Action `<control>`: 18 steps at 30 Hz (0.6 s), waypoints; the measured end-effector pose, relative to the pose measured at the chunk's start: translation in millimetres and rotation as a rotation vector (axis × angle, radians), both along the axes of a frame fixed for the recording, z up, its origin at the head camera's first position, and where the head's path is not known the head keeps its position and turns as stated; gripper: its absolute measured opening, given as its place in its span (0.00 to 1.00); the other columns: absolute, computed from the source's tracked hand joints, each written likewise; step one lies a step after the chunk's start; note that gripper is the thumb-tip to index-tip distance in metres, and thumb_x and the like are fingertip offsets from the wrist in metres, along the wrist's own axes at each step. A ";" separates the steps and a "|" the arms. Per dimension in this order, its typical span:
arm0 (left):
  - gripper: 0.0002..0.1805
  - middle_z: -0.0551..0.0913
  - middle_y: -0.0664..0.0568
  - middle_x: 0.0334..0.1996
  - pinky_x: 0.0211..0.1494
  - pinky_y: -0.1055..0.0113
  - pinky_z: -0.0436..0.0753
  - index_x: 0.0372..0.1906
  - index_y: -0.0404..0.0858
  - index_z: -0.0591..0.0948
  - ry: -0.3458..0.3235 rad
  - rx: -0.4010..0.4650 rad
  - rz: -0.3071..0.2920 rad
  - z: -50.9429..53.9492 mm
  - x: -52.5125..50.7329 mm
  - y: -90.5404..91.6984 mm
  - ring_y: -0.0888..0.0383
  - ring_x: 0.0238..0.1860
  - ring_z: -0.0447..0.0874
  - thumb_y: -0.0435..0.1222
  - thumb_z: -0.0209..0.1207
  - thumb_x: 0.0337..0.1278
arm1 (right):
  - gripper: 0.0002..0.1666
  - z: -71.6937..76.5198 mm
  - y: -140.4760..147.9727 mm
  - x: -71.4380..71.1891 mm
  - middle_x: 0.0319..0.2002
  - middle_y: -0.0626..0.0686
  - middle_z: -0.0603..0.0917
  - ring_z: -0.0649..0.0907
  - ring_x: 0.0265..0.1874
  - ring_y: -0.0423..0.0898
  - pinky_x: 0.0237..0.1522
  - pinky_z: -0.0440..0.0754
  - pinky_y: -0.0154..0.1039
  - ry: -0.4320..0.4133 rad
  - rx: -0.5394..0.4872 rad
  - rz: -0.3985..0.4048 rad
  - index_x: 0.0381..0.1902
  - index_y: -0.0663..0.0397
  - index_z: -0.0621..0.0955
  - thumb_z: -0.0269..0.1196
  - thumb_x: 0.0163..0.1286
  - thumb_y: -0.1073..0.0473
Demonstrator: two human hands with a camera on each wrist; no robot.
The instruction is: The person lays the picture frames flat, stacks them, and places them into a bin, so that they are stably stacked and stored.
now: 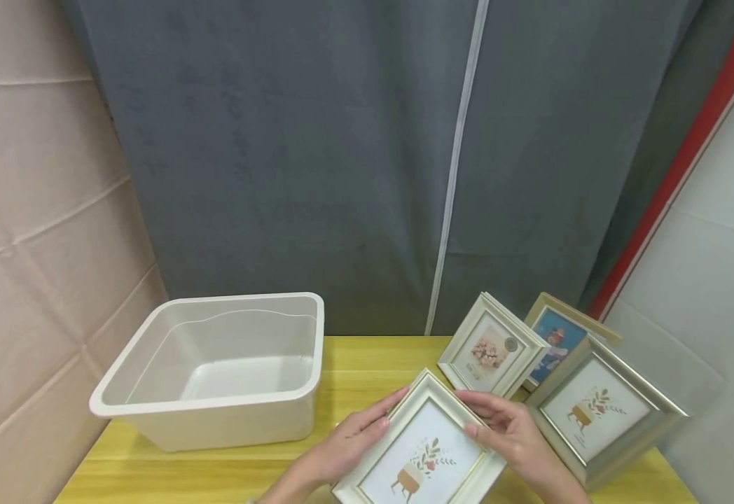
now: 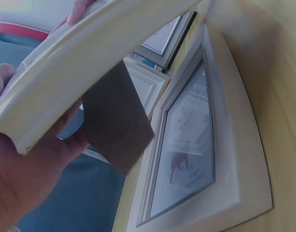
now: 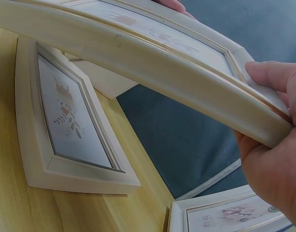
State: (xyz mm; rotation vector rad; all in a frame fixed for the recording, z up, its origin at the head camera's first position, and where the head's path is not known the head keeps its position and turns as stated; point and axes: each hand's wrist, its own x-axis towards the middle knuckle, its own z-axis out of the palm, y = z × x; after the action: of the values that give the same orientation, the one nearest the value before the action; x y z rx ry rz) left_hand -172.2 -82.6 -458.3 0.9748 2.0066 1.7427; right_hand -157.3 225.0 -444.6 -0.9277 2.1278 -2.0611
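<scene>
I have the cream frame (image 1: 426, 458) up in both hands, to the right of the white tub (image 1: 209, 404) and nearer to me than it. My left hand (image 1: 348, 444) and right hand (image 1: 510, 435) each curl round a side edge, thumb on the front, fingers behind. I judge I'm partway: the blossom frame (image 1: 488, 351), blue-picture frame (image 1: 556, 339) and silver frame (image 1: 603, 409) already stand right of the tub; this one and a flat frame (image 3: 73, 113), face up on the tabletop (image 1: 367, 360) right of the tub, look left to stand. The cream frame's picture faces up towards me. Its long axis slants, the far end pointing rightwards, away from the tub, and the brown support leg (image 2: 116, 121) juts out behind.
</scene>
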 end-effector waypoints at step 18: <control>0.25 0.71 0.41 0.72 0.52 0.64 0.85 0.77 0.44 0.68 -0.046 0.009 0.064 -9.7 2.1 -12.7 0.58 0.47 0.86 0.38 0.46 0.82 | 0.29 -6.9 7.9 -2.2 0.54 0.47 0.87 0.90 0.37 0.54 0.32 0.87 0.56 -0.060 -0.060 -0.141 0.67 0.62 0.76 0.57 0.69 0.78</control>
State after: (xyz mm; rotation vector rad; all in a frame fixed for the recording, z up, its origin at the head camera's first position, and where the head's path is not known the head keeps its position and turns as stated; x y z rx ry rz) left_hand -170.1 -95.4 -467.9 0.8748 2.0238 1.7923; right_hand -159.4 232.8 -451.5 -0.7310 2.1701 -2.1986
